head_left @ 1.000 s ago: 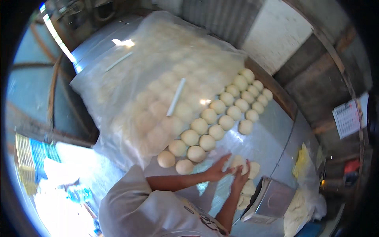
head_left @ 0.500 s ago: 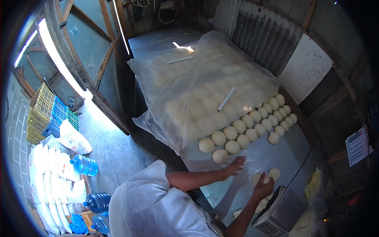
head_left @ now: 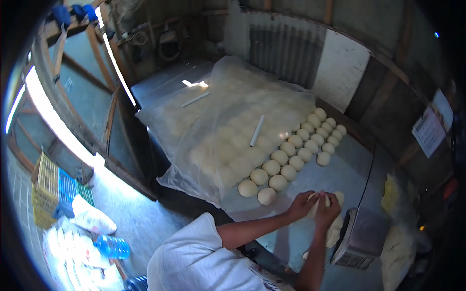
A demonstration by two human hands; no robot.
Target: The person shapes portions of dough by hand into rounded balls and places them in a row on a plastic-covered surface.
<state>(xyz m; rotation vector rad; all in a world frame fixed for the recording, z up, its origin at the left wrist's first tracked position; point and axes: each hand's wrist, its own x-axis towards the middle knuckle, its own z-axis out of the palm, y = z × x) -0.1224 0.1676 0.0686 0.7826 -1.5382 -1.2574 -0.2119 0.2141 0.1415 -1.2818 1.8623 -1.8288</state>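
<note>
My left hand (head_left: 300,206) and my right hand (head_left: 328,212) meet over the metal table (head_left: 347,174), both closed around one pale piece of dough (head_left: 317,202). A few more cut dough pieces (head_left: 334,234) lie just under and behind my right hand. Just beyond my left hand, rows of round dough balls (head_left: 279,169) run away to the far right along the table. The nearest ball (head_left: 266,196) sits a little to the left of my left hand.
A clear plastic sheet (head_left: 228,121) covers many more dough balls, with two white tubes (head_left: 256,131) on it. A metal scale (head_left: 361,236) stands right of my hands, a dough mass (head_left: 397,250) beyond it. Water bottle (head_left: 111,246), crates (head_left: 48,186) and sacks sit on the floor left.
My left hand has come away from the table by the dough balls and joined my right hand on the dough piece. The view has also swung.
</note>
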